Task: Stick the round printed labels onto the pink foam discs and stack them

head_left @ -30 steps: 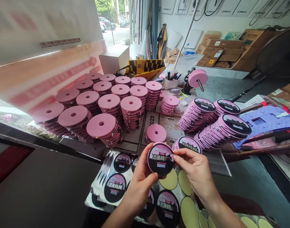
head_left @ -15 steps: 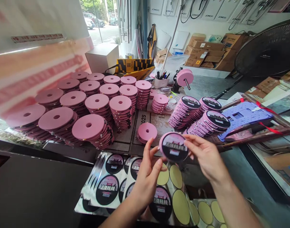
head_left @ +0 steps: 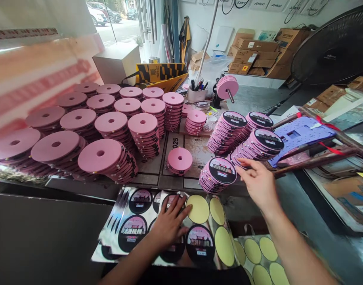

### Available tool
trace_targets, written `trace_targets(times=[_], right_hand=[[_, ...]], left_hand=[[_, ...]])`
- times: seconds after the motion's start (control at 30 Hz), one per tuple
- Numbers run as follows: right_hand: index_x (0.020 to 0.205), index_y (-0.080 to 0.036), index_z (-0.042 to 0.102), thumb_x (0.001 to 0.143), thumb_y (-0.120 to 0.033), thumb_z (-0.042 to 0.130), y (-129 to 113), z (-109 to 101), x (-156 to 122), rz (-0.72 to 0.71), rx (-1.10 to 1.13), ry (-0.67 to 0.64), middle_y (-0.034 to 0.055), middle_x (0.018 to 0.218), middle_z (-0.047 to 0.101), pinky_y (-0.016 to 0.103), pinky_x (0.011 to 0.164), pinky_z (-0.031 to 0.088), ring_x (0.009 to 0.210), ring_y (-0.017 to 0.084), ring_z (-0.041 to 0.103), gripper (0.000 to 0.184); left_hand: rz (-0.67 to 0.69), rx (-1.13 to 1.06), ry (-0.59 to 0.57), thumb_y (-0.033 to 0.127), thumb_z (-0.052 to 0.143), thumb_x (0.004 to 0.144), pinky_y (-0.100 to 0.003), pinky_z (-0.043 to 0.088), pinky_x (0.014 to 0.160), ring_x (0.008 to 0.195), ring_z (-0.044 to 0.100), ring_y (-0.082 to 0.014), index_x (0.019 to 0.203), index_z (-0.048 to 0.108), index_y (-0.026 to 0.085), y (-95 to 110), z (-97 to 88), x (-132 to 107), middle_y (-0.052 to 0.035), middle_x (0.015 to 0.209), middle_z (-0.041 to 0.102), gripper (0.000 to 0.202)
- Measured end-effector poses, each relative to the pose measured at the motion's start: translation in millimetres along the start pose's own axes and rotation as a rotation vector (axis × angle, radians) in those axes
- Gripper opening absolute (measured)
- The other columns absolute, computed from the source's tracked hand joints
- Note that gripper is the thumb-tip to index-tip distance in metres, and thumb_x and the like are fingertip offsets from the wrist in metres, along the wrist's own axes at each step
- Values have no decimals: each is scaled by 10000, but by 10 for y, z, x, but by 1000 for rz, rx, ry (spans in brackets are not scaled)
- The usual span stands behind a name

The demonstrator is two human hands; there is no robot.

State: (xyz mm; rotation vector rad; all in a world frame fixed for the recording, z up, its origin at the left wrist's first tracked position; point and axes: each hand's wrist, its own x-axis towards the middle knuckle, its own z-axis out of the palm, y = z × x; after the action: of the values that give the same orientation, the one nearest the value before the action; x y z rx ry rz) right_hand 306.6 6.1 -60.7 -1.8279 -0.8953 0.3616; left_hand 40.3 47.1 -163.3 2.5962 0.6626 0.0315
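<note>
My left hand (head_left: 171, 221) lies flat with spread fingers on a sheet of round stickers (head_left: 200, 242), black with a pink picture and white lettering. Several sticker places on the sheet are bare yellow backing circles (head_left: 197, 209). My right hand (head_left: 255, 180) is at the right side of a stack of pink foam spools (head_left: 215, 184), thumb and fingers slightly apart and holding nothing. A round sticker (head_left: 222, 170) covers the stack's top spool. Left of it, a low stack of plain pink spools (head_left: 180, 158) shows the centre hole.
Many tall stacks of plain pink spools (head_left: 100, 154) fill the left of the table. More stickered stacks (head_left: 269, 139) stand at right, beside a purple plastic stool (head_left: 300, 134). Behind are a pen holder (head_left: 197, 94) and a spindle (head_left: 230, 95) carrying pink spools.
The stickered spool held between both hands now tops the near right stack. My left hand has moved down onto the sticker sheet, and my right hand has let go. The view has shifted slightly.
</note>
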Motion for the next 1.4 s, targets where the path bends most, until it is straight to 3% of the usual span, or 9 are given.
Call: trace_targets(times=[0.07,0.17,0.27,0.4,0.53,0.77,1.07,1.27,1.4], right_hand=[[861,-191,647,763,-372,577,-4,11,-309,-81,-119,31,39,804,606,278,533,412,523,121,491,218],[808,-219,660,794,-351,541,191,117,-899,-41,-175,-168,56,801,649,321,640,475,703,206,599,178],[1059,-228,617,743,-352,593,574,255,-1418,-45,-272,-238,102,1131,604,435,866,455,1043,294,553,340],[1189,-208,544,780,-319,554,935,357,-1742,-30,-265,-234,131,1269,513,459,931,430,1149,287,492,424],[1103,-197,614,789,-317,564,950,396,-1759,-33,-220,-173,146,1230,543,477,930,428,1146,287,493,340],[955,-192,681,806,-266,555,880,422,-1710,-71,-200,-97,136,1104,608,454,910,434,1065,263,532,209],[730,-191,671,768,-233,587,776,418,-1596,-143,-215,-43,68,766,610,384,722,490,810,224,558,101],[863,-194,671,812,-158,537,775,383,-1654,-330,-291,-28,67,798,656,375,735,501,798,198,579,147],[851,-192,672,816,-124,524,795,372,-1703,-433,-360,-16,71,800,662,358,702,517,786,194,600,166]], left_hand=[[-39,-11,32,347,594,765,-578,135,1036,1330,197,-314,1361,288,298,95,59,25,-101,1463,232,671],[-64,-89,83,296,583,776,-592,111,1032,1321,227,-316,1347,328,281,246,51,63,-125,1448,260,625],[73,-219,40,329,587,773,-555,87,1052,1335,201,-286,1353,312,288,340,-9,139,-100,1442,286,643],[239,-300,-87,395,572,778,-482,48,1079,1340,199,-239,1367,272,287,360,-10,293,-67,1423,335,670],[237,-318,-106,421,543,792,-463,38,1083,1326,241,-230,1347,318,287,342,59,380,-57,1389,394,614],[189,-401,12,335,585,783,-469,109,1074,1264,370,-241,1226,494,293,355,152,350,-56,1272,536,454],[263,-93,203,385,471,855,-427,204,1054,1187,471,-191,1115,576,244,358,296,324,-13,1182,614,314],[249,-134,169,399,501,836,-411,158,1069,1212,441,-187,1132,564,248,360,299,315,-8,1215,590,339],[236,-218,52,436,523,809,-454,133,1068,1246,396,-233,1186,531,225,349,174,337,-49,1271,542,432]])
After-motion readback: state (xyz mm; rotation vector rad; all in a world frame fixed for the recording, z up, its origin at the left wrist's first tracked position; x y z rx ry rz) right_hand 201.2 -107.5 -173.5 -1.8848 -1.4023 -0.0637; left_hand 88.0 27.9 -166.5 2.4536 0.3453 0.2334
